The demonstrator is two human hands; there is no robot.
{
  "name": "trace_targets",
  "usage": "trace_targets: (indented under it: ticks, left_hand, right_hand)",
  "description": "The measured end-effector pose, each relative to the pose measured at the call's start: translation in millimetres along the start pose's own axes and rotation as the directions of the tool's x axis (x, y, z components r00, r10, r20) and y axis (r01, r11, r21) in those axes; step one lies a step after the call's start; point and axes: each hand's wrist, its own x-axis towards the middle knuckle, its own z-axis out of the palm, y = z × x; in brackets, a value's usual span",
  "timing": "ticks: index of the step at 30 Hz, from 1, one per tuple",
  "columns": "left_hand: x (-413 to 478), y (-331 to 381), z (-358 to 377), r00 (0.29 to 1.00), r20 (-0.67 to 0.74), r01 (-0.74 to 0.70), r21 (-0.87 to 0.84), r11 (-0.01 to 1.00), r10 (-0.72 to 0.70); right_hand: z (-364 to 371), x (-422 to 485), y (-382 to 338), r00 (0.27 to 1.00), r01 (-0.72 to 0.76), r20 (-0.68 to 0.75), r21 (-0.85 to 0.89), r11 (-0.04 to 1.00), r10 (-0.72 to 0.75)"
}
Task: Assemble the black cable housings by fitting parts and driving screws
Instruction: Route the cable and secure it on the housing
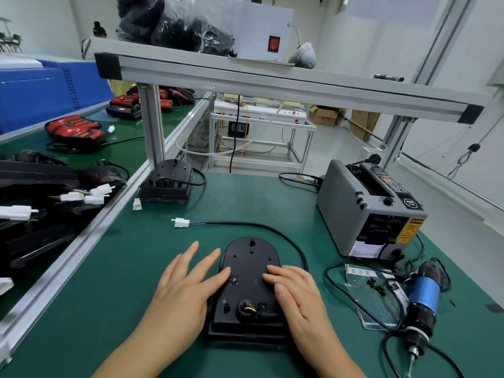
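Note:
A black cable housing lies flat on the green mat in front of me, its rounded end pointing away. A black cable runs from it to a white connector. My left hand rests with straight fingers on the housing's left edge, the index fingertip next to a silver screw. My right hand lies on the right side, fingertips pressing the housing's surface. A rubber grommet with coloured wires sits near the housing's near end.
A blue electric screwdriver lies at the right beside a clear bag of small black parts. A grey tape dispenser stands behind it. A second black housing stands at the back left. More housings pile up on the left conveyor.

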Motion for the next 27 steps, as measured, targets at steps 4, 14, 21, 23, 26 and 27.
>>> trace_targets:
  ticks: [4, 14, 21, 23, 26, 27]
  left_hand:
    - [-6, -6, 13, 1.0, -0.009, 0.02, -0.031, 0.999, -0.02]
    - [-5, 4, 1, 0.995, 0.095, -0.054, 0.168, 0.984, 0.038]
    - [-1, -4, 5, 0.979, 0.176, 0.146, -0.272, 0.951, -0.1]
    - [-4, -1, 5, 0.985, 0.147, 0.12, -0.197, 0.973, -0.092]
    - [-8, 5, 3, 0.994, 0.088, 0.065, -0.007, 0.998, -0.064]
    - [-7, 6, 3, 0.993, 0.095, 0.063, 0.024, 0.998, -0.065]
  right_hand:
    - [-6, 0, 7, 0.982, -0.073, -0.177, -0.057, 0.996, 0.062]
    - [-11, 1, 11, 0.97, -0.214, -0.154, -0.185, 0.959, 0.187]
    - [-8, 1, 12, 0.972, -0.231, -0.091, -0.25, 0.94, 0.215]
    - [-8, 1, 12, 0.973, -0.231, -0.086, -0.255, 0.939, 0.216]
    - [-9, 2, 14, 0.974, -0.226, -0.083, -0.252, 0.941, 0.211]
    - [-9, 2, 14, 0.974, -0.225, -0.084, -0.247, 0.943, 0.21]
